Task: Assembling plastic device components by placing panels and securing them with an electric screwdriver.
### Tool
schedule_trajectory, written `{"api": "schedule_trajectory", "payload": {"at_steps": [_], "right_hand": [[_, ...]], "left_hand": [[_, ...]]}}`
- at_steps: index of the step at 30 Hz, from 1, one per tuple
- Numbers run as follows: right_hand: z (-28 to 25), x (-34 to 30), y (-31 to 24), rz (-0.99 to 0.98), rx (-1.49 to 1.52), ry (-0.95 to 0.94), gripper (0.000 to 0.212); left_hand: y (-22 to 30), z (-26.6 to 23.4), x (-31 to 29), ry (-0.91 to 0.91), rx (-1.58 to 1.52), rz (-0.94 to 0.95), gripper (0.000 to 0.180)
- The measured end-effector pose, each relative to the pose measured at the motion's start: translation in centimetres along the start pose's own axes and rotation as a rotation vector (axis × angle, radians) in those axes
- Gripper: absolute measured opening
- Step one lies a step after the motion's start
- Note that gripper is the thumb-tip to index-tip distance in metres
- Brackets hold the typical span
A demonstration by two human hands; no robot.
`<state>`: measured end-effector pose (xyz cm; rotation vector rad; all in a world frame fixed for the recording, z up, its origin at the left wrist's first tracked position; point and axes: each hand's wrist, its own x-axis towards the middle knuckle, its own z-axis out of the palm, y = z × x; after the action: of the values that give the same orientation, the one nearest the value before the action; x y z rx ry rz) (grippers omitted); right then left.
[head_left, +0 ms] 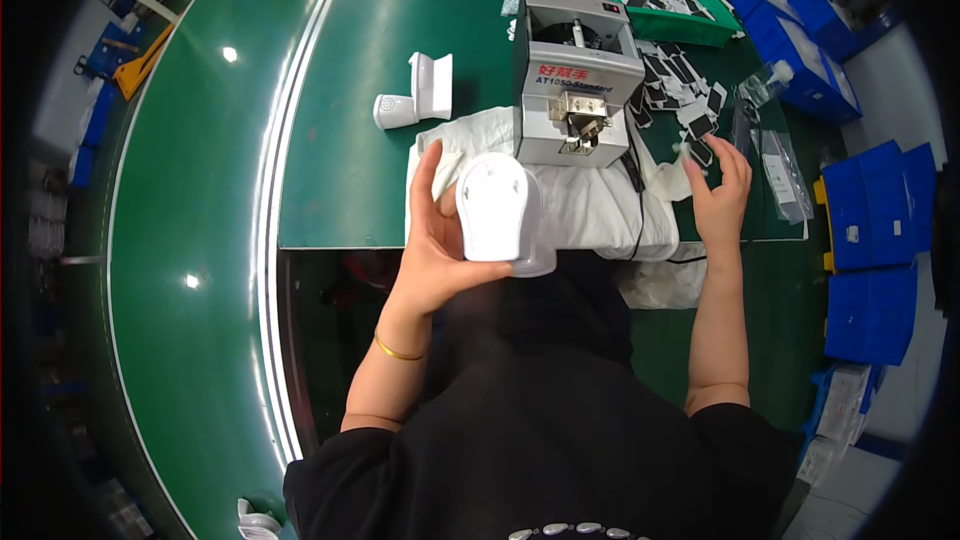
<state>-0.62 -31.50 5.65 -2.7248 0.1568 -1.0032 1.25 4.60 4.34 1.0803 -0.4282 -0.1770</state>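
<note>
My left hand [428, 255] grips a white rounded plastic housing [495, 215] in front of the grey machine, its thumb along the lower edge and its index finger raised beside it. My right hand [722, 195] reaches to the near edge of a heap of small black-and-white flat pieces [672, 80]. Its thumb and index finger are apart, close to one piece [701, 153]; I see nothing clearly held between them. A second white plastic part [432, 88], with a round perforated end, lies on the green table left of the machine.
A grey benchtop machine [545, 125] stands on white cloth [590, 205]. Behind the heap is a green tray [715, 32] of similar pieces. Blue bins [868, 205] line the right side. A clear plastic bag [785, 175] lies near the table's right edge. A green conveyor belt [190, 210] runs along the left.
</note>
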Motion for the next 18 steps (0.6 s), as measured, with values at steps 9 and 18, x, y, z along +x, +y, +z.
{"api": "schedule_trajectory", "payload": {"at_steps": [9,18], "right_hand": [[-0.2,-4.5,-9.3,0.152,1.037,-0.558,0.071],[2.0,-7.1,-11.1,0.282,1.432,-0.883,0.063]], "left_hand": [[-1.1,2.3,-0.4,-0.053,0.459,0.251,0.129],[0.0,2.6,-0.7,0.027,0.275,0.157,0.133]]}}
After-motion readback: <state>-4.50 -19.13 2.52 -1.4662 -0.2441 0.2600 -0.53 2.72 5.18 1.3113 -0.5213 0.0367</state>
